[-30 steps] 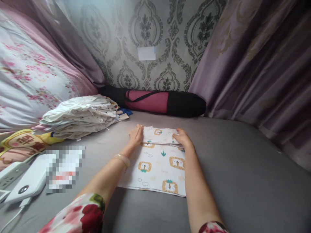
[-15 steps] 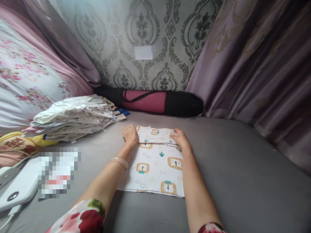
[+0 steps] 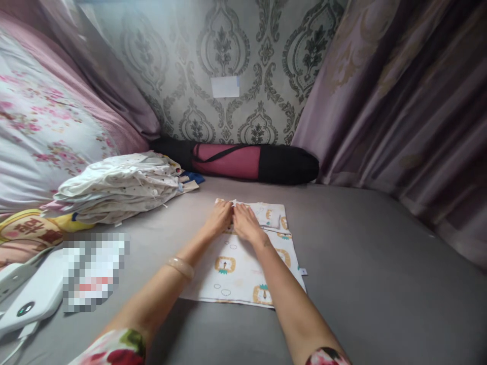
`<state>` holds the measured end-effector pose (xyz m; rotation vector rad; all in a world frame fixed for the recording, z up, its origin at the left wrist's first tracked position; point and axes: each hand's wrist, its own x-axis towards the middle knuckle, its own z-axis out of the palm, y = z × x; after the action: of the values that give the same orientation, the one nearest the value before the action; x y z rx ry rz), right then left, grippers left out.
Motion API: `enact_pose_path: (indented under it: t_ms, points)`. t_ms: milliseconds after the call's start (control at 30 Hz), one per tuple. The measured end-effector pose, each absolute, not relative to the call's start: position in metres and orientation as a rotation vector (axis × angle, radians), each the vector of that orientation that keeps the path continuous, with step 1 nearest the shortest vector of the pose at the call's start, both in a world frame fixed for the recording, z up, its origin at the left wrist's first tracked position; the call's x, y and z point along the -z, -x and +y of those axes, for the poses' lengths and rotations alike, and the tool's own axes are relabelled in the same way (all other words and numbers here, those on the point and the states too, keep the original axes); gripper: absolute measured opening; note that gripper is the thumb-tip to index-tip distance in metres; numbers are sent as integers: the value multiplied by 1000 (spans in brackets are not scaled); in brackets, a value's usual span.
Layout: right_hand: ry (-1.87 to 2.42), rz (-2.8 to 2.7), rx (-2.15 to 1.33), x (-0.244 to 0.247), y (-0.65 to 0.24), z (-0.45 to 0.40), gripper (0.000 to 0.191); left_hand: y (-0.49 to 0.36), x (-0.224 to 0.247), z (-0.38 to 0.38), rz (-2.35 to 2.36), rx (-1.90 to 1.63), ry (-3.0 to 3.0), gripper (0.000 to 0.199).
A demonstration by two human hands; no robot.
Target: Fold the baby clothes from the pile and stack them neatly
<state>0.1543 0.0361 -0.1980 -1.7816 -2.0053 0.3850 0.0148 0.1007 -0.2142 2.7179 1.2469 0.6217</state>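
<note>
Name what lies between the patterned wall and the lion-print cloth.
In the head view, a maroon-and-black bag and a strip of grey sheet lie between the patterned wall and the lion-print cloth.

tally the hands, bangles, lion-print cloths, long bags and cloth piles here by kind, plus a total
Bare hands: 2, left hand and right hand
White cloth with orange lion print: 1
Pale round bangle: 1
Long black-and-maroon bag: 1
Heaped pile of pale patterned cloth: 1
Total: 6
</note>
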Motion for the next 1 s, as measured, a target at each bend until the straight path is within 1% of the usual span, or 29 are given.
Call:
enact_pose_path:
  t_ms: [100, 267, 400, 633, 833, 1000]
  points:
    - [1843, -2114, -336, 206, -141, 32, 55, -15, 226, 99, 1279, -551, -2744, 36]
    - [1929, -2083, -308, 206, -144, 28, 58, -6, 229, 103, 1489, -316, -2634, 58]
    - [2100, -1954, -264, 208, -155, 27, 61, -5, 225, 103, 1509, -235, -2584, 66]
    - [2288, -1873, -144, 210, -183, 19, 62, -3, 221, 102, 1497, -190, -2553, 70]
    - [2336, -1859, -88, 209, -211, 6, 63, 10, 217, 106, 1483, -137, -2524, 65]
    - [2352, -1881, -151, 207, -223, 0, 63, 18, 219, 113, 1448, -144, -2537, 61]
